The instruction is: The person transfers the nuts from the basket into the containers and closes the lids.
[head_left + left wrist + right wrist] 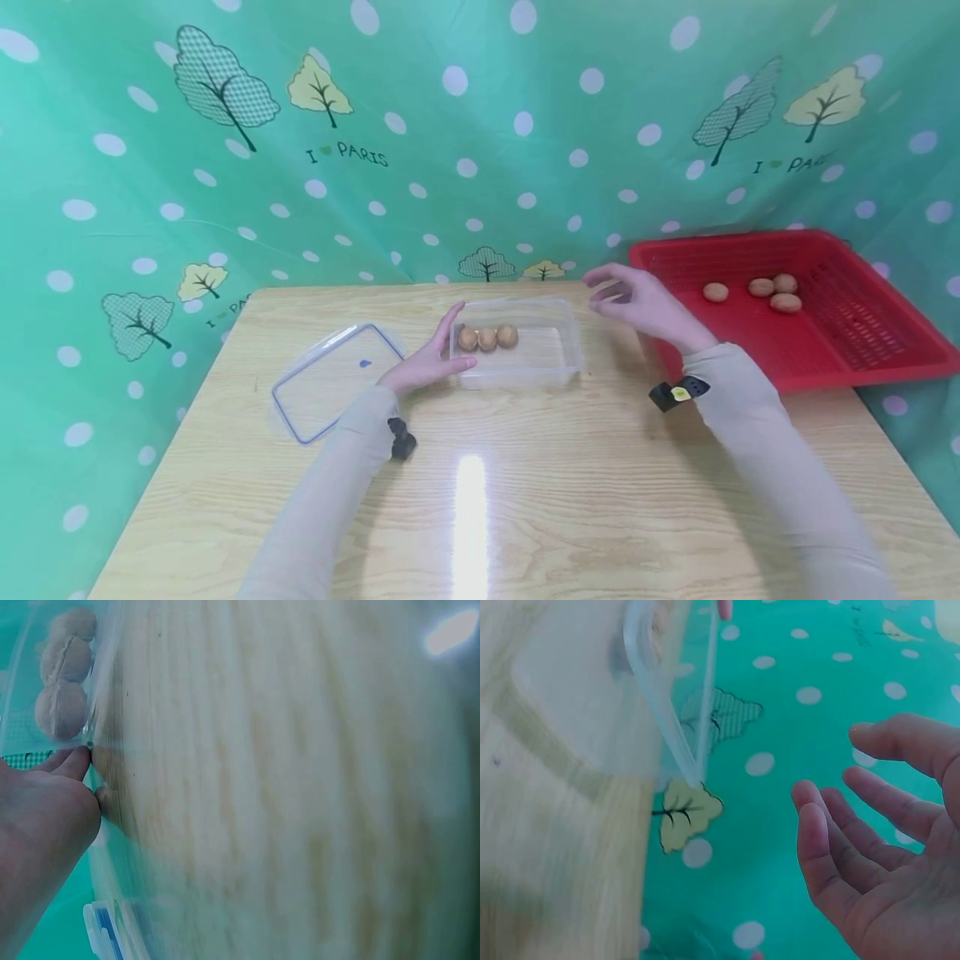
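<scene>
A clear plastic food container [536, 375] stands on the table with three walnuts [487, 339] in a row at its left end. My left hand [427, 360] holds that end, its thumb at the front wall and its fingers toward the back corner. In the left wrist view the same walnuts [64, 664] show through the plastic, beyond the hand [45, 810]. Just past the container's right end, my right hand [637, 304] hovers with loosely bent fingers. The right wrist view shows nothing between the fingers of this hand [885, 855], apart from the container [641, 652].
A red plastic basket [825, 350] at the right holds several walnuts [785, 302]. Left of the container lies a clear lid [330, 392] with a blue seal. Behind the wooden table [570, 500] hangs a green dotted cloth [420, 108].
</scene>
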A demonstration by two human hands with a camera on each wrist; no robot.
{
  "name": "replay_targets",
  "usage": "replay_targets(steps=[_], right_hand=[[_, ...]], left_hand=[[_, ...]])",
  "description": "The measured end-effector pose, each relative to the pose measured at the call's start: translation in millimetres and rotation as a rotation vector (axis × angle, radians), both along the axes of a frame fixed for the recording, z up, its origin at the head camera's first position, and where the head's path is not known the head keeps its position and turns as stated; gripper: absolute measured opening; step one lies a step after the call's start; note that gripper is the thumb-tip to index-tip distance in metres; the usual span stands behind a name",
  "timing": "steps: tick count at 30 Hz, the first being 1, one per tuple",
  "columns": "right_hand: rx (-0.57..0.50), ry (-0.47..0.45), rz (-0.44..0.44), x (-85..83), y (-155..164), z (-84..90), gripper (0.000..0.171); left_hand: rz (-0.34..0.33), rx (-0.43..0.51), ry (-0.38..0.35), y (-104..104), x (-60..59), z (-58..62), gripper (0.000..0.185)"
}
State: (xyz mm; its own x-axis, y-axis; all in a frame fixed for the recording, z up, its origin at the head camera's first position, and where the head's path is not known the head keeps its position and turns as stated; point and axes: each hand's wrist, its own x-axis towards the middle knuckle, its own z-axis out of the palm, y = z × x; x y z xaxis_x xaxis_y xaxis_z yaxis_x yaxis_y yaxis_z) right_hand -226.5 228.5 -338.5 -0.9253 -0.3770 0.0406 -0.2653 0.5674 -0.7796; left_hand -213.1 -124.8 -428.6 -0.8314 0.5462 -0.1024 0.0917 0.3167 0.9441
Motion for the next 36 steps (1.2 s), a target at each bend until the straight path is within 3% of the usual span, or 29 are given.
replay_targets(steps=[5,13,24,29,36], right_hand=[[0.040,0.013,-0.034,1.6,12.9,7.0,0.046],[0.065,0.036,-0.077,2.7,33.8,13.1,0.043],[0.051,0.045,-0.149,0.6,64.1,31.1,0.048],[0.085,0.029,-0.181,-7.3,80.3,28.3,0.050],[0.140,-0.072,-0.221,-20.6,102.2,15.7,0.058]], left_hand=[[-0.003,0.007,0.000,1.0,6.5,8.6,0.096],[0.011,-0.007,0.023,-2.9,-6.5,-21.2,0.099],[0.029,0.047,0.031,-2.8,-7.6,-27.0,0.096],[0.030,0.041,0.029,-3.9,-8.0,-26.4,0.096],[0.027,-0.005,0.024,-4.2,-8.2,-23.6,0.097]])
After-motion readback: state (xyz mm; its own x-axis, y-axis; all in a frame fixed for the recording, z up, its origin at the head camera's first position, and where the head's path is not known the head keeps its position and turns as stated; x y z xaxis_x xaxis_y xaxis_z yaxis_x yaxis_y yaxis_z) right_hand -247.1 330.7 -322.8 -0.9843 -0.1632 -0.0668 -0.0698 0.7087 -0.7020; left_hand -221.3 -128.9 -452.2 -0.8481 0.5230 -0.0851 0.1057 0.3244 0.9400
